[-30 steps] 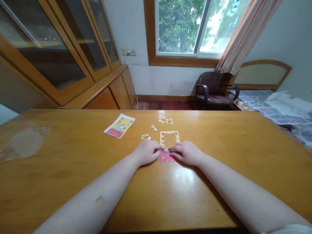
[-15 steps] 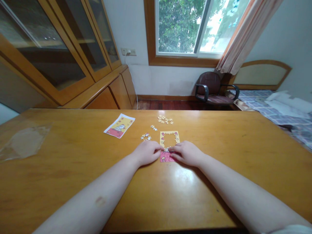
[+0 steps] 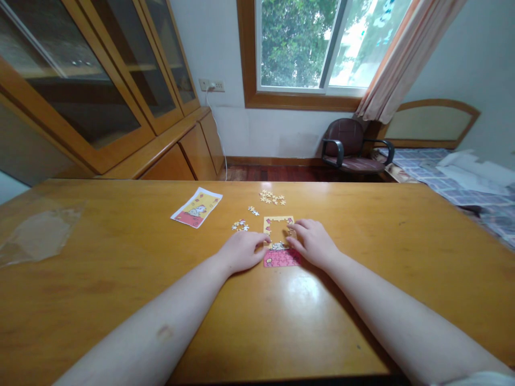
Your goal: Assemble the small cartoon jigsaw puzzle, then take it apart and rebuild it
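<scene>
Puzzle (image 3: 281,258) half-built, left hand (image 3: 241,251) curled at its left edge (pinch unclear), right hand (image 3: 314,244) flat on its right border: a sideways push could buckle it apart.

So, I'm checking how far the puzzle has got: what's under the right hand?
The right hand covers the right edge of the puzzle; its yellow top border and pink bottom rows show beside it. Any piece beneath the hand is hidden.

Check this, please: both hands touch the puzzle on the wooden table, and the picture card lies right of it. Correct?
Not quite. The head view shows the picture card lying to the left of the puzzle, not the right. The left hand and right hand do touch it on the wooden table.
</scene>
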`<state>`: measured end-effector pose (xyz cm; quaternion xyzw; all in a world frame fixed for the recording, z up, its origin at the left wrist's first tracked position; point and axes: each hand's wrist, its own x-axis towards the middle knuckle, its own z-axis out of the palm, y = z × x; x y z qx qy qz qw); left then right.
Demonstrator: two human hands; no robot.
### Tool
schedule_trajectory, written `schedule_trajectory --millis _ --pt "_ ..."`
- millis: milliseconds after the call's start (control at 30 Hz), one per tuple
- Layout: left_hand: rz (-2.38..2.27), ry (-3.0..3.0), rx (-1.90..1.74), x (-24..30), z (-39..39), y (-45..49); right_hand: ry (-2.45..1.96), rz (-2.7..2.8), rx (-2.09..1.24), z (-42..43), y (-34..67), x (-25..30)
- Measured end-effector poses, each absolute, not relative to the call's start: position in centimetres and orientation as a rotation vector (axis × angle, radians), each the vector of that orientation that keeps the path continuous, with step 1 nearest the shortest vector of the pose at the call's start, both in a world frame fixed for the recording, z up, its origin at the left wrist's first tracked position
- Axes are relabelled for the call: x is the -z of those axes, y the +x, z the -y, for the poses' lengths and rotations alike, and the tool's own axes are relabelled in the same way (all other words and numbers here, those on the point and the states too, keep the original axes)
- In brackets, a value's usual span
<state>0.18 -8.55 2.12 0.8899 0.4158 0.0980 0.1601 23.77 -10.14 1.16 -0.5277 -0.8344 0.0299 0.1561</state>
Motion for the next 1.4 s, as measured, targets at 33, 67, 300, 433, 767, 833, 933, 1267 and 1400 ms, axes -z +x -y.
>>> schedule_trajectory --millis 33,67,300,433,767,833,933,1267,1400 --pt "-1.203 2.546 -0.278 -2.2 8.5 0.2 -1.549 2.341 -0.066 9.9 24.0 -0.9" --pt "-1.213 2.550 -0.271 -2.2 8.5 0.1 -1.574 2.316 -0.061 9.7 24.2 -0.6" --pt "-1.204 2.562 -0.197 -1.9 8.4 0.1 -1.569 2.365 -0.135 9.3 24.3 0.2" --pt "-1.200 2.554 -0.190 -2.0 8.4 0.1 -1.554 2.387 -0.174 9.5 24.1 0.0" --pt "-1.260 2.544 -0.187 -2.1 8.4 0.1 -1.616 2.382 -0.213 9.4 24.2 0.1" --pt "-1.277 2.540 -0.167 -2.2 8.5 0.1 -1.635 2.382 -0.246 9.4 24.1 0.1" --pt "-1.303 2.532 -0.142 -2.4 8.6 0.2 -1.643 2.377 -0.292 9.5 24.1 -0.1" --pt "-1.347 2.485 -0.135 -2.8 8.6 -0.1 -1.439 2.503 -0.396 9.6 25.2 0.0" --pt "-1.338 2.467 -0.147 -2.8 8.8 0.0 -1.410 2.542 -0.407 9.7 25.2 0.1"
